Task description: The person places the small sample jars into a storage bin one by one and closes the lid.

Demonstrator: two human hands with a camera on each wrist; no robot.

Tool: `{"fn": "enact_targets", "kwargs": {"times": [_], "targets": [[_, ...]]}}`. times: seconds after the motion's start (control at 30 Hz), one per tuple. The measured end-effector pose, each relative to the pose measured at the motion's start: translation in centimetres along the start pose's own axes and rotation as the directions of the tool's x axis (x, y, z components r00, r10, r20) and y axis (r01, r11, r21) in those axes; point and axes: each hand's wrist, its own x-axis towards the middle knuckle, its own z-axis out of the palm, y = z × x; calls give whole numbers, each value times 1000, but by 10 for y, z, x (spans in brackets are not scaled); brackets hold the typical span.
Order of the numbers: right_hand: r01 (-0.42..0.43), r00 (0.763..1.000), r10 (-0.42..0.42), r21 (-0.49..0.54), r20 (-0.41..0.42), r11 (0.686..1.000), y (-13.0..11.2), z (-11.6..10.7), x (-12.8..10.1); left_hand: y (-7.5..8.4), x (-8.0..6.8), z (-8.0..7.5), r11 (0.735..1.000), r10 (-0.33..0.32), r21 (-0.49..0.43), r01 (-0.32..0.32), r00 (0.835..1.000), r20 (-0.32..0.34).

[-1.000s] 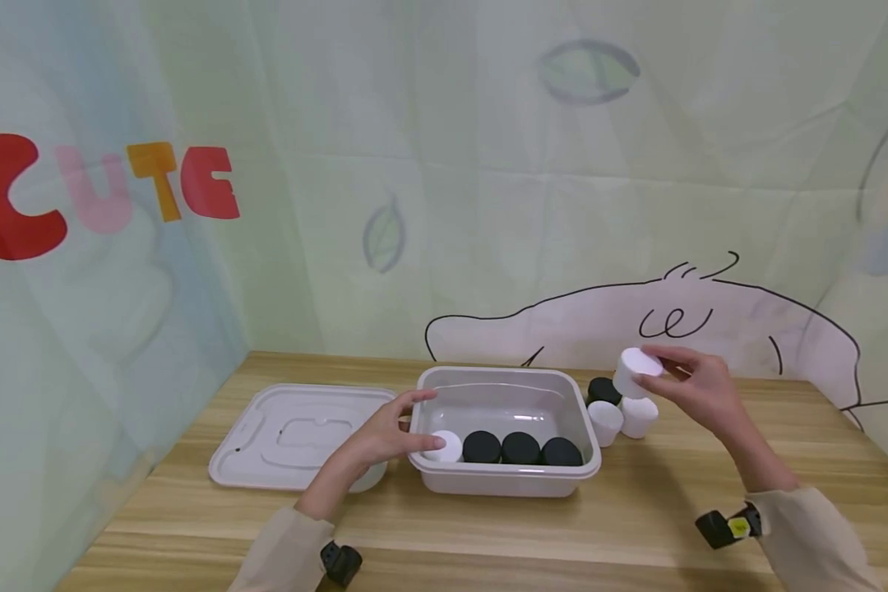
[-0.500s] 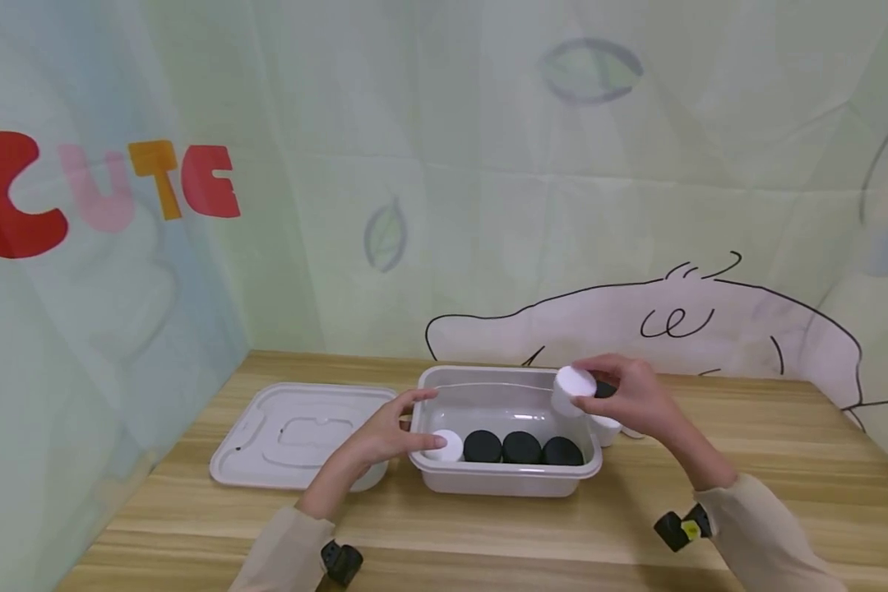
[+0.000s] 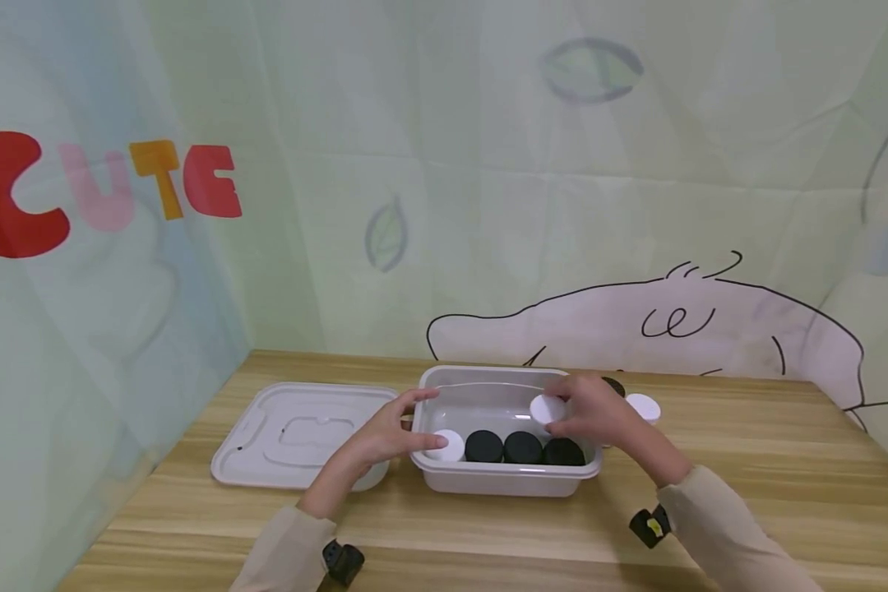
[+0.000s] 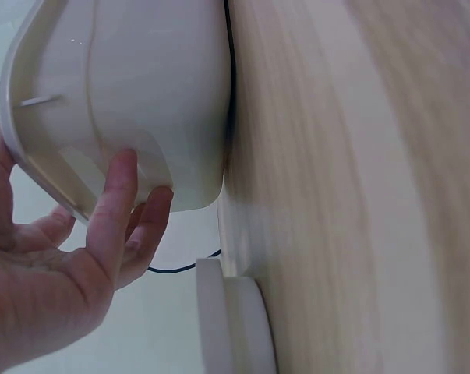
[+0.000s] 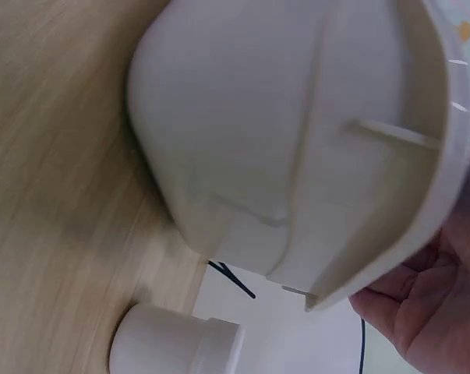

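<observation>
A light grey plastic box (image 3: 499, 483) stands on the wooden table. My left hand (image 3: 381, 434) grips its left rim, with the thumb over the edge and fingers against the outer wall (image 4: 153, 93) in the left wrist view. Inside along the front lie a white round jar (image 3: 447, 446) and three black round-topped ones, the middle one (image 3: 523, 449) among them. My right hand (image 3: 599, 411) pinches another white jar (image 3: 546, 409) inside the box, at its back right. In the right wrist view the box wall hides that jar.
The box's grey lid (image 3: 255, 460) lies flat to the left. Right of the box, partly behind my right hand, are a white jar (image 3: 644, 407) and a black-topped one (image 3: 614, 384). A printed cloth (image 3: 488, 205) hangs behind the table.
My right hand has carried the white jar leftward from above the jars on the table and lowered it into the box. The left hand has stayed at the rim.
</observation>
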Motion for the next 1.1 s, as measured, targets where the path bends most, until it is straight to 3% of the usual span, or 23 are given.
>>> {"fn": "enact_targets", "kwargs": {"times": [0.4,1.1], "targets": [[-32,994,42,-104,102,994,-1,8,7,1,-1,0,1000,-8,7,8,1000,-3],[-34,986,44,-64,163,997,-5,6,8,2,0,1,1000,-30,8,30,1000,-6]]}}
